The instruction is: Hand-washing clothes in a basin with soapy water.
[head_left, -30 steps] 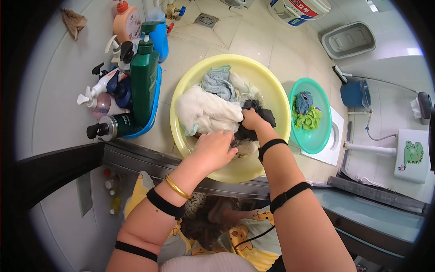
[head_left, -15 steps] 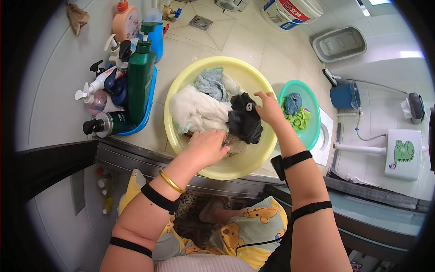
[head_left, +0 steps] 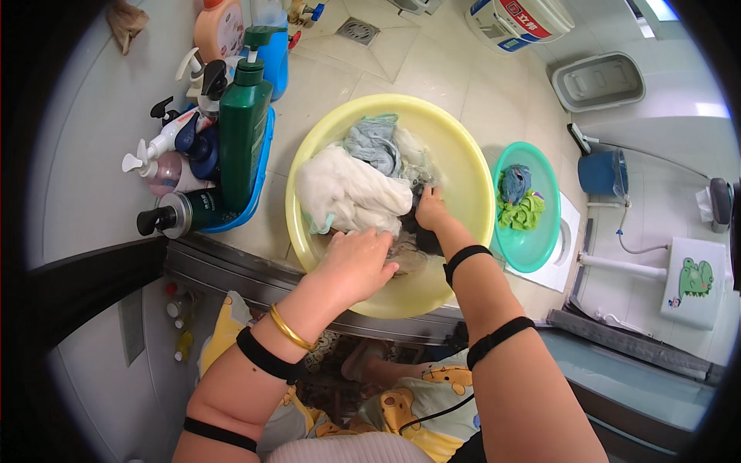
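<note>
In the yellow basin, we have our left hand against the white cloth and our right hand on the black cloth; we cannot tell if their fingers clamp.

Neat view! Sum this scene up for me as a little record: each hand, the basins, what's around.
Left hand: at the near side of the yellow basin, by the white cloth; grip unclear
Right hand: on the black cloth; grip unclear
Also in yellow basin: gray-blue cloth
Green basin: blue cloth, bright green cloth
Left side: dark green pump bottle
Far side: floor drain
</note>
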The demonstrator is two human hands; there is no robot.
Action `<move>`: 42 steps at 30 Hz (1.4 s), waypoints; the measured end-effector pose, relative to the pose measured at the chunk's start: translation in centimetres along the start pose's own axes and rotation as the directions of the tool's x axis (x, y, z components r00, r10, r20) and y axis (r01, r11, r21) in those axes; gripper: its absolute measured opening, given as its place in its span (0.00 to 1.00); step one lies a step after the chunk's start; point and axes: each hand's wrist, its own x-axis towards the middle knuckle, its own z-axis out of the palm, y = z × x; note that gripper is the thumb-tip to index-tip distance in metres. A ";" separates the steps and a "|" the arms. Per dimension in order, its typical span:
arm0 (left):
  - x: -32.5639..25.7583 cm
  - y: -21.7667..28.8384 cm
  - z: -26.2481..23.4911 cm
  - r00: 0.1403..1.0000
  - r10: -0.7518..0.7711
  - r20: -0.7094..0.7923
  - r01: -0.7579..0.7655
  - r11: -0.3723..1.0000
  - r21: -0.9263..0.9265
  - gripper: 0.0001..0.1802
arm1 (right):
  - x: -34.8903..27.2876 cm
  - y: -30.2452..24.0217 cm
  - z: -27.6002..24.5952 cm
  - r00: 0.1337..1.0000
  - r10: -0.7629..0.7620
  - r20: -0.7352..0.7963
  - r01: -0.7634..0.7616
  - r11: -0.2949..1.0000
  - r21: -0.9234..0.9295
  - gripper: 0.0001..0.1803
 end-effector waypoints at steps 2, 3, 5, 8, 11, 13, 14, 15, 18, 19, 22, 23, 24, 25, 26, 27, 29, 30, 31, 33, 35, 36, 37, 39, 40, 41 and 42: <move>-0.1 -0.2 -0.1 1.000 -0.015 0.014 0.015 1.000 0.005 0.16 | -0.8 -1.0 0.5 0.964 0.042 -0.264 -0.046 0.999 -0.009 0.27; -0.2 -0.3 -0.1 1.000 -0.011 0.005 0.011 1.000 0.021 0.16 | -0.1 -1.3 0.4 0.966 0.038 -0.256 -0.042 0.999 -0.009 0.27; -0.2 -0.3 0.3 1.000 -0.005 -0.008 0.006 0.999 0.040 0.17 | 1.8 -1.9 -1.0 0.995 0.055 -0.088 -0.060 0.997 -0.054 0.19; 0.6 -0.1 1.1 1.000 0.011 0.005 -0.011 1.000 -0.013 0.17 | 3.2 0.0 -1.6 0.976 0.039 -0.215 -0.022 0.996 0.081 0.20; 0.4 0.4 0.9 0.999 0.000 0.049 -0.001 1.000 0.017 0.18 | 2.9 1.3 -3.8 0.926 -0.084 -0.367 0.187 0.949 0.254 0.24; 0.0 0.5 0.3 0.998 0.016 0.064 -0.014 1.000 -0.026 0.18 | 0.9 2.9 -4.5 0.894 -0.081 -0.441 0.285 0.862 0.419 0.20; -0.1 0.5 0.0 0.997 0.009 0.077 -0.006 0.999 -0.041 0.18 | -0.4 3.2 -5.3 0.892 -0.082 -0.444 0.287 0.863 0.416 0.20; -0.3 0.2 -0.2 0.997 0.011 0.076 -0.008 0.999 -0.041 0.18 | -1.7 3.6 -6.0 0.905 -0.078 -0.419 0.332 0.744 0.579 0.17; -0.5 -0.2 0.0 0.999 0.025 0.045 -0.024 0.999 -0.037 0.18 | -6.0 4.8 -7.5 0.933 -0.088 -0.348 0.341 0.522 0.782 0.15; -0.4 -0.3 0.1 0.998 0.011 0.061 -0.010 1.000 -0.011 0.18 | -7.1 5.4 -7.6 0.948 -0.109 -0.300 0.317 0.436 0.842 0.14; -0.1 0.2 0.0 0.996 -0.010 0.093 0.009 1.000 0.013 0.18 | -9.3 5.7 -7.2 0.952 -0.059 -0.299 0.126 0.970 0.210 0.18; -0.1 0.5 0.0 0.994 -0.018 0.111 0.017 1.000 0.009 0.18 | -9.8 5.4 -6.6 0.925 -0.124 -0.360 0.093 0.990 -0.102 0.19; -0.2 0.3 0.2 0.993 -0.021 0.112 0.020 1.000 0.010 0.18 | -11.2 3.2 -7.2 0.940 -0.016 -0.341 -0.014 0.996 -0.084 0.27; -0.4 0.1 0.5 0.995 -0.018 0.100 0.018 1.000 0.001 0.18 | -11.0 2.5 -6.9 0.941 -0.019 -0.337 -0.009 0.997 -0.083 0.27; -0.3 0.1 0.6 0.997 -0.004 0.083 0.005 1.000 -0.011 0.18 | -10.8 2.2 -7.0 0.899 -0.177 -0.400 0.128 0.981 -0.146 0.31; -0.3 0.3 0.6 0.997 -0.001 0.081 0.002 1.000 -0.012 0.18 | -10.5 2.0 -7.0 0.830 -0.332 -0.448 0.259 0.941 -0.218 0.34; -0.1 1.0 0.6 0.997 0.030 0.075 -0.030 1.000 -0.004 0.18 | -8.6 3.2 -4.5 0.787 -0.566 -0.246 0.539 0.825 -0.172 0.36; -0.3 0.9 0.5 0.997 0.020 0.079 -0.020 1.000 -0.001 0.18 | -8.5 2.2 -3.7 0.890 -0.443 -0.108 0.434 0.895 -0.101 0.36; -0.5 0.7 0.5 0.997 0.013 0.077 -0.013 1.000 -0.002 0.17 | -8.4 1.0 -2.8 0.950 -0.309 0.044 0.311 0.949 -0.051 0.37; -0.6 0.6 0.5 0.997 0.012 0.071 -0.012 1.000 -0.008 0.17 | -7.0 0.4 -1.4 0.971 -0.233 0.058 0.231 0.972 0.030 0.37; -0.5 0.6 0.6 0.998 0.024 0.066 -0.024 1.000 0.000 0.17 | -4.4 0.5 0.3 0.986 -0.151 0.077 0.142 0.984 0.109 0.38; -0.3 0.8 0.6 0.997 0.028 0.066 -0.028 1.000 -0.002 0.17 | -2.3 1.0 1.2 0.980 -0.195 0.031 0.196 0.981 -0.014 0.37; -0.3 0.9 0.6 0.998 0.033 0.058 -0.032 0.999 -0.010 0.17 | -0.6 1.4 2.0 0.970 -0.244 -0.006 0.241 0.960 -0.139 0.36; -0.8 0.3 0.5 0.998 0.006 0.056 -0.006 1.000 -0.006 0.16 | 0.1 -0.2 2.3 0.978 -0.203 -0.035 0.195 0.968 -0.157 0.32; -1.1 0.2 0.4 0.998 -0.006 0.064 0.007 1.000 -0.007 0.16 | 0.3 -0.4 2.1 0.985 -0.156 -0.074 0.147 0.982 -0.121 0.31; -1.0 0.2 0.5 0.998 -0.018 0.067 0.018 1.000 -0.009 0.16 | 0.5 -0.4 1.7 0.988 -0.107 -0.113 0.097 0.991 -0.087 0.30; -0.9 0.2 0.3 0.997 -0.030 0.065 0.030 1.000 -0.007 0.16 | 1.2 -0.2 2.2 0.962 -0.160 -0.220 0.134 0.983 -0.128 0.25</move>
